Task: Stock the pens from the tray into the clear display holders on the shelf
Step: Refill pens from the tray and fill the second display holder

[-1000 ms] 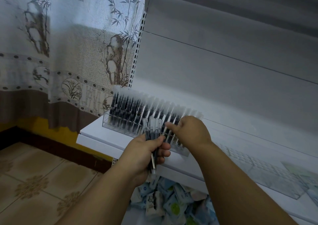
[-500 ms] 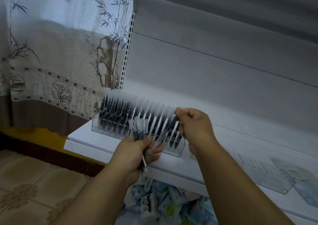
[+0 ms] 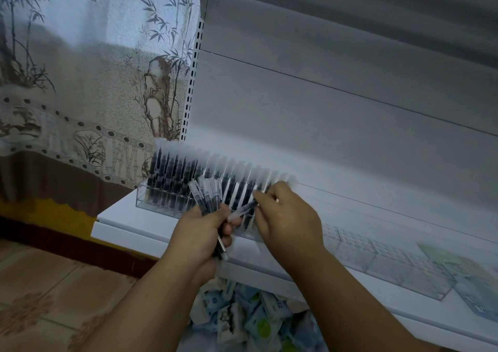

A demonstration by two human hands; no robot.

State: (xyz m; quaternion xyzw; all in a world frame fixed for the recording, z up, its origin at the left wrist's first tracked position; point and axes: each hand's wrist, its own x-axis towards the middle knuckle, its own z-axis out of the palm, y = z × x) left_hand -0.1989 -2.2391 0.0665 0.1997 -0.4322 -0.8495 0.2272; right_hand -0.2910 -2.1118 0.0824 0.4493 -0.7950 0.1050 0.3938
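left hand (image 3: 199, 233) fisted round a pen bundle (image 3: 206, 198) | right hand (image 3: 285, 214) grip pinching one pen (image 3: 242, 209) | both just in front of holder (image 3: 161, 200)

Two bare forearms enter from the bottom edge, no sleeves in view. Left hand (image 3: 200, 233) and right hand (image 3: 288, 214) are bare: no gloves, rings, watch or bands. Nails short, unpainted where visible.

Clear glossy plastic holder (image 3: 151, 198); matt white shelf (image 3: 126, 217); patterned cloth curtain (image 3: 80, 95).
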